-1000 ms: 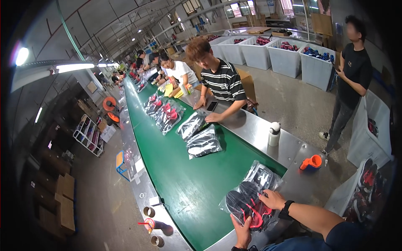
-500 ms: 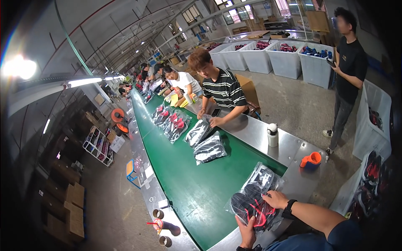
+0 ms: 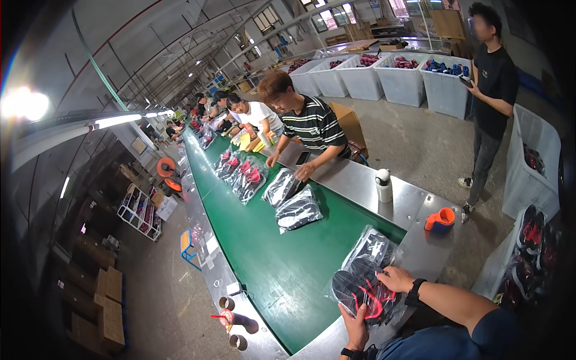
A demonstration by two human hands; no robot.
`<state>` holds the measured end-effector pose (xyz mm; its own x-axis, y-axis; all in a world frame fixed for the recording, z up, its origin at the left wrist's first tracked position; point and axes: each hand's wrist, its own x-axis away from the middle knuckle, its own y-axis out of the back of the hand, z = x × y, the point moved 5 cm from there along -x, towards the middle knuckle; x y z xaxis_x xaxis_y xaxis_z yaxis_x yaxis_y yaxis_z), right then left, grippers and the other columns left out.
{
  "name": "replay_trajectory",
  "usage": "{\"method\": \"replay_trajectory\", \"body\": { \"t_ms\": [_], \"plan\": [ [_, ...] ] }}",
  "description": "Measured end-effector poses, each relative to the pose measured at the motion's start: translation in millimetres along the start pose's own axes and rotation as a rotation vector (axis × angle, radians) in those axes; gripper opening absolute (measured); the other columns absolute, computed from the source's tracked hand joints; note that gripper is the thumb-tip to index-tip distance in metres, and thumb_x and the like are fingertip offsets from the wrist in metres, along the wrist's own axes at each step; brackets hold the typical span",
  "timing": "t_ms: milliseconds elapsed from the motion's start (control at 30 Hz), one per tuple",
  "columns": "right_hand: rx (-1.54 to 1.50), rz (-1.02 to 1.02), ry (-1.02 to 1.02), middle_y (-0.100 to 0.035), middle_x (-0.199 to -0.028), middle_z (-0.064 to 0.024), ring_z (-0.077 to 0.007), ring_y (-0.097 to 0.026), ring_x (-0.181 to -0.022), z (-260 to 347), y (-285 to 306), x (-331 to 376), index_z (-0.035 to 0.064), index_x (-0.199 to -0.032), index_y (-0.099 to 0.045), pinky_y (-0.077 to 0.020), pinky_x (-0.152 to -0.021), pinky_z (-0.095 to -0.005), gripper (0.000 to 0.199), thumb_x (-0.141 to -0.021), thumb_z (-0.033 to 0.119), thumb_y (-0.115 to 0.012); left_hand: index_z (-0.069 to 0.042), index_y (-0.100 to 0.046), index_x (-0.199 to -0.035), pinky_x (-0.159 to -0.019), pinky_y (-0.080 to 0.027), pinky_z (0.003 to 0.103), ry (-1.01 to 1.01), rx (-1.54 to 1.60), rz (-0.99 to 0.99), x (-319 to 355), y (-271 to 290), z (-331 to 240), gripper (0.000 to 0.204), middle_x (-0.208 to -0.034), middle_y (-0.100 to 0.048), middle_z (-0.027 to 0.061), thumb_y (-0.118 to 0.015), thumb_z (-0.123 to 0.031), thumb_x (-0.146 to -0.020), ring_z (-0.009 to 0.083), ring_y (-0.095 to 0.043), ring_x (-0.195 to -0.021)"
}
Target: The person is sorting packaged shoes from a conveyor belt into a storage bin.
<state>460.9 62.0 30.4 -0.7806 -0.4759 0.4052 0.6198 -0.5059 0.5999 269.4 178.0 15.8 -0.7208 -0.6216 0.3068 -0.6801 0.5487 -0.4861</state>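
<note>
A clear bag with a pair of black shoes with red trim [image 3: 348,289] is tilted up at the near end of the green conveyor belt [image 3: 270,282]. My left hand [image 3: 356,328] grips its near lower edge, thumb on top. At its right side, my right hand [image 3: 396,279] pinches the plastic near the shoes' openings. Just beyond, partly covered by it, lies another bag of black-and-white shoes [image 3: 367,247]. Farther up the belt are a bag of dark striped shoes [image 3: 298,210], one beside it [image 3: 281,187], and red-and-black bagged shoes [image 3: 249,180].
A co-worker in a striped shirt [image 3: 318,129] sits across the belt. On the metal ledge stand a white bottle [image 3: 384,187] and an orange-and-blue tape dispenser [image 3: 441,221]. Shoe-filled bins [image 3: 447,90] line the back; another bin [image 3: 528,174] is at right, near a standing person [image 3: 495,90].
The co-worker's hand at the left has lifted off the bagged shoes and drawn back; their other hand stays by the bag. My hands keep their hold, with the shoes tilted slightly differently.
</note>
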Motion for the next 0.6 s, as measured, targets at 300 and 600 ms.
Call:
{"method": "replay_trajectory", "body": {
  "t_ms": [300, 600],
  "plan": [
    [0.009, -0.006, 0.027, -0.068, -0.121, -0.0261, -0.0435, -0.062, -0.117, -1, 4, 9, 0.0013, -0.128, -0.063, -0.0473, -0.101, -0.048, 0.065, -0.093, 0.055, -0.054, -0.001, -0.001, -0.159, -0.111, -0.043, 0.041, -0.067, -0.079, 0.029, 11, -4, -1, 0.092, -0.153, -0.037, 0.0193, -0.065, -0.004, -0.094, 0.0274, -0.049, -0.132],
    [-0.826, 0.385, 0.145, -0.068, -0.121, -0.0114, -0.019, -0.069, -0.1, -26, 10, 42, -0.0007, -0.14, -0.052, -0.0561, -0.087, -0.033, 0.075, -0.089, 0.051, -0.074, -0.005, -0.016, -0.16, -0.114, -0.035, 0.041, 0.033, -0.28, 0.088, 27, -18, 6, 0.091, -0.152, -0.043, 0.0137, -0.068, -0.037, -0.093, 0.0258, -0.045, -0.136]
  ]
}}
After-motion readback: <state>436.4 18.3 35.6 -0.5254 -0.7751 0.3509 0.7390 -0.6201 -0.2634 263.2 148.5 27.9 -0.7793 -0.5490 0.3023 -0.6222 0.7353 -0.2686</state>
